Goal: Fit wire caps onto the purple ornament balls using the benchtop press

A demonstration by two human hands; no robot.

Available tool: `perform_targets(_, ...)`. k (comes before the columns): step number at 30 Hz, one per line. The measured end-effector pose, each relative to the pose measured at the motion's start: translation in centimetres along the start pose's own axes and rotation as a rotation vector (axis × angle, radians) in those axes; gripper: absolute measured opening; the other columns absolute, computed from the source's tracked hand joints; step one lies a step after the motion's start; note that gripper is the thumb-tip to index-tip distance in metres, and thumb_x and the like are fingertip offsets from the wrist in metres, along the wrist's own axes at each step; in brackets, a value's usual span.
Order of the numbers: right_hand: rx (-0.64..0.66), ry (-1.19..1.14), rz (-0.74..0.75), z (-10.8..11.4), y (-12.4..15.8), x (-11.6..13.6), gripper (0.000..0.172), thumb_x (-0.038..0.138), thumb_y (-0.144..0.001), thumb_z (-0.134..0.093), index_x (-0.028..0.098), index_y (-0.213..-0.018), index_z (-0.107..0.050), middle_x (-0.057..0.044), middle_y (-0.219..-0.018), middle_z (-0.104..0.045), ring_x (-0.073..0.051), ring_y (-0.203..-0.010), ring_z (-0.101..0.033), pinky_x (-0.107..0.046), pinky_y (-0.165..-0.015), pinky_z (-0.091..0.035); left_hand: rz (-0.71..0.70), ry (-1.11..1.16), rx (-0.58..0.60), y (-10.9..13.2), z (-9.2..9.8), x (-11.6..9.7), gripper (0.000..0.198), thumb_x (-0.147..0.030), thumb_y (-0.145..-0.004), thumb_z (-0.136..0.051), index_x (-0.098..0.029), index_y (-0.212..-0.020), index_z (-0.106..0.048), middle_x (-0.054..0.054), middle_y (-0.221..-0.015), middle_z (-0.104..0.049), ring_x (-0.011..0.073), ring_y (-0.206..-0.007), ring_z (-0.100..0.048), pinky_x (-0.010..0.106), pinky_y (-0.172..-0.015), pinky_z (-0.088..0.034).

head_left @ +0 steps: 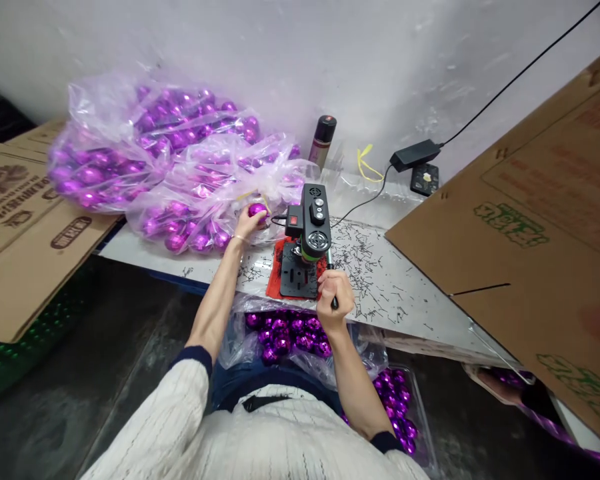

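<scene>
Nearest, on the lap below the white ribbed sweater, a clear plastic bag of glossy purple baubles lies open against the front edge of the white tabletop, and more of the same baubles show in plastic lower right. Just above it the right hand is closed in a fist around the thin black lever that sticks out from the right side of the small black bench press machine. The machine stands on a black base plate over a red mat, with fine dark shavings scattered on the tabletop to its right. To the left of the machine and slightly farther off, the left hand has its fingers curled around a single shiny purple ball, holding it just beside the machine's head and against the heap of bags. Behind it, two large clear bags of purple baubles are piled on the tabletop. At the wall stand a dark spray can and a black power adapter. Brown cardboard sheets flank the scene.
</scene>
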State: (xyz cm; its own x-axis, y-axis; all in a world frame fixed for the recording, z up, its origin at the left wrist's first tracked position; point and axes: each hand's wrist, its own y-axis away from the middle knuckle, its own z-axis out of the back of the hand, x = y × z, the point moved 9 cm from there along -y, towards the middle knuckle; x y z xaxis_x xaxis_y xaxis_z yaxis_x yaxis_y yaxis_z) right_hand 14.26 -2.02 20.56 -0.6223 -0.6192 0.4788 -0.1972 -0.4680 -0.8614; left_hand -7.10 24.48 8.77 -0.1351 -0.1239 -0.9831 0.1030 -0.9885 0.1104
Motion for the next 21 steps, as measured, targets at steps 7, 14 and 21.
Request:
perform_targets(7,-0.03,0.016,-0.026,0.1,-0.1,-0.1,0.029,0.013,-0.1,-0.045,0.023,-0.073,-0.052,0.001,-0.068,-0.058,-0.014,-0.066,-0.059,-0.031,-0.062,-0.045,0.265,0.678,0.209,13.2,1.1,4.5,0.032,-0.035,-0.093,-0.068,-0.017,-0.119,-0.067,0.01,-0.104,-0.077,0.0195,-0.087,-0.077,0.036,-0.089,-0.064)
perform_targets(14,-0.004,0.011,-0.02,0.0,-0.3,0.0,0.029,0.013,-0.1,-0.045,0.023,-0.073,-0.051,0.001,-0.069,-0.058,-0.013,-0.067,-0.059,-0.03,-0.063,-0.045,0.461,0.763,0.271,18.9,-3.5,7.5,0.026,-0.038,-0.093,-0.066,-0.017,-0.106,-0.072,0.01,-0.1,-0.08,0.0195,-0.085,-0.078,0.031,-0.08,-0.065)
perform_targets(21,0.011,0.005,-0.014,0.0,-0.1,-0.3,0.028,0.014,-0.101,-0.045,0.023,-0.075,-0.05,0.0,-0.071,-0.058,-0.014,-0.068,-0.059,-0.03,-0.065,-0.046,0.425,0.759,0.223,18.5,-4.4,7.5,0.033,-0.038,-0.086,-0.076,-0.02,-0.111,-0.066,0.007,-0.106,-0.078,0.0201,-0.094,-0.077,0.033,-0.09,-0.062)
